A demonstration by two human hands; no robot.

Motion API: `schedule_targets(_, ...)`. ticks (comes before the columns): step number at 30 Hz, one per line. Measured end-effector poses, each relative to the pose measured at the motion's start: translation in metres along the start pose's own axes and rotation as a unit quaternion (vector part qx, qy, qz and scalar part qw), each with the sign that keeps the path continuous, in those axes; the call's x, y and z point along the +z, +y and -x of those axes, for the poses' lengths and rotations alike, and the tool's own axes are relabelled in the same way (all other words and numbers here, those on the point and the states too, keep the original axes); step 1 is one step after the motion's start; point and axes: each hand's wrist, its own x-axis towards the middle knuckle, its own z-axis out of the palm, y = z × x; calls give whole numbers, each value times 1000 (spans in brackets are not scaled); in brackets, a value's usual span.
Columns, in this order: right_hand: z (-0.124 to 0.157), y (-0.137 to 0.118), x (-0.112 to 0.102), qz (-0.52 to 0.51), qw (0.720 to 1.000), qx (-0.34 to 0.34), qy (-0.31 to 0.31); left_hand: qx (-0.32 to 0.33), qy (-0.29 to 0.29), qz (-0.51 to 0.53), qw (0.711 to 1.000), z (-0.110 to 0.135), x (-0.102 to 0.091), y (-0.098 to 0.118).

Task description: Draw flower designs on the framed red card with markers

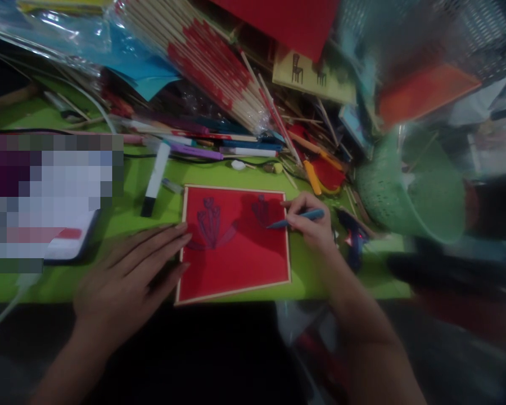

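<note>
A red card (236, 264) edged with thin pale wooden strips lies on the green table surface. Tulip-like flowers are drawn on it in dark lines, a larger bunch (211, 222) at left and a smaller one (260, 209) at upper right. My right hand (314, 222) grips a blue pen (312, 215), its tip at the card just below the smaller flowers. Flat and with fingers stretched out, my left hand (135, 275) rests over the card's left edge. A white marker with a black cap (155, 183) lies beyond my left fingers.
At left is a phone-like device (71, 247), partly pixelated, with a white cable. Behind the card lie several pens, orange-handled scissors (312, 177) and a bundle of red-marked sticks (215, 67). A green plastic basket (409, 185) stands at right.
</note>
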Motion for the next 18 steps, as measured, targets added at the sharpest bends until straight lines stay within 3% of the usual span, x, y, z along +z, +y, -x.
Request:
schedule_targets(12, 1, -7, 0, -28, 996, 10, 84, -7, 6, 3, 1000, 1, 1, 0)
schedule_targets(18, 9, -23, 0, -49, 995, 51, 67, 9, 21, 2, 1000, 3, 0, -1)
